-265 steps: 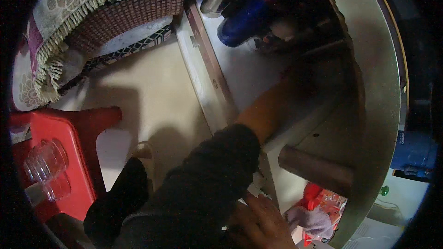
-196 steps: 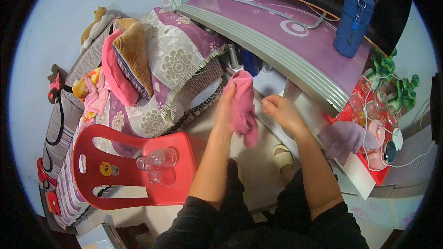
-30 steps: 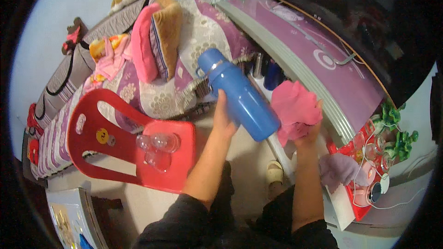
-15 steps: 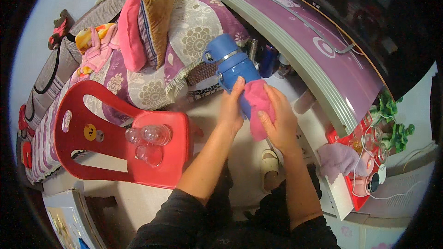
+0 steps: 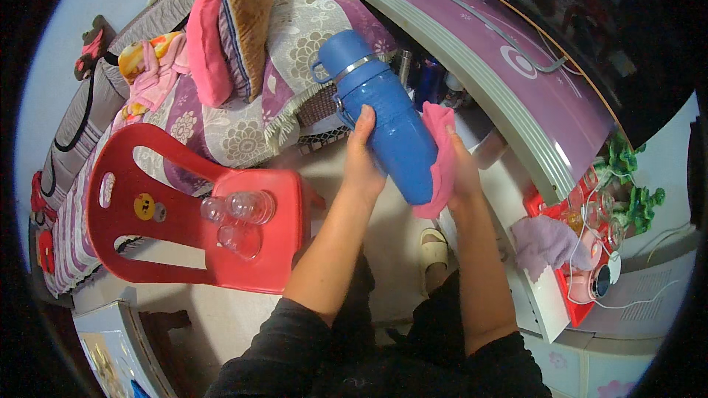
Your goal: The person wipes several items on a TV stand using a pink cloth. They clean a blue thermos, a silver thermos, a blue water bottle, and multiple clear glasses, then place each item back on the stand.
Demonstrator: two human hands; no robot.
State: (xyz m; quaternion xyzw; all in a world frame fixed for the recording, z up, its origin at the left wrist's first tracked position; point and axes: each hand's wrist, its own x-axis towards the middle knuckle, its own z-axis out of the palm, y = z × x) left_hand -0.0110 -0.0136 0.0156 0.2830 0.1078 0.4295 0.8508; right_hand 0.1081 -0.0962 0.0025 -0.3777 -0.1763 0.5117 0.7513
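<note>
A large blue thermos flask (image 5: 394, 129) is held in front of me, tilted with its capped top toward the far left. Wrapped around its left side is my left hand (image 5: 363, 158), thumb lying on the body. A pink cloth (image 5: 442, 166) rests along the flask's lower right side. My right hand (image 5: 463, 173) grips this cloth against the flask; most of its fingers are hidden behind the cloth. The flask's cup lid has a small loop handle on its left.
Left of me stands a red plastic chair (image 5: 276, 262) with several clear glass or plastic vessels (image 5: 251, 208) on its seat. Behind it is a sofa with a patterned cover (image 5: 310, 22). At right, a purple-topped cabinet (image 5: 509, 66), a lilac towel (image 5: 546, 243) and a red tray (image 5: 579, 309).
The pink cloth has shifted from the front of the flask to its right side, baring the blue body. My right hand has moved rightward with it, and the flask appears slightly nearer.
</note>
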